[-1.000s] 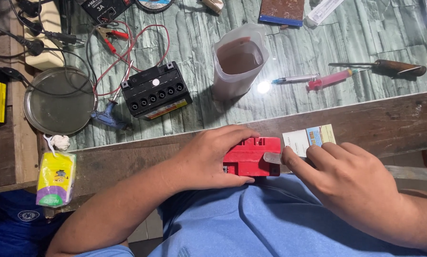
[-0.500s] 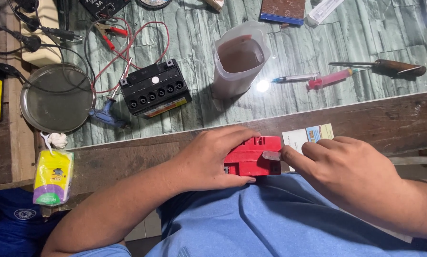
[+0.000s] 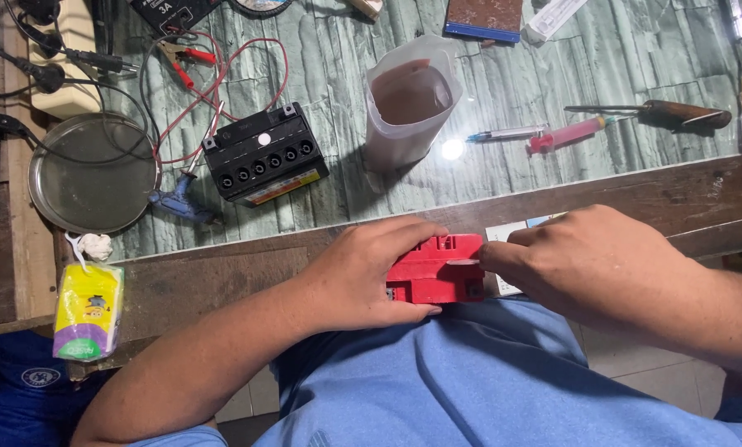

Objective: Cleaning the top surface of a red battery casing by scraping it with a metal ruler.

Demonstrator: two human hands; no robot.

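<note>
The red block (image 3: 435, 270) sits at the counter's (image 3: 222, 277) near edge, against the person's blue shirt (image 3: 487, 381). Its left end is hidden under the left hand (image 3: 362, 277); its underside cannot be seen. A white card (image 3: 503, 236) at 3 o'clock of the block is mostly covered by the right hand (image 3: 590, 265). Left hand: palm down, fingers over the top, thumb along the near side, grip closed on the block. Right hand: knuckles up, fingertips at the block's right end; whether it grasps cannot be told. A black battery (image 3: 263, 156) lies at 11 o'clock, well apart.
</note>
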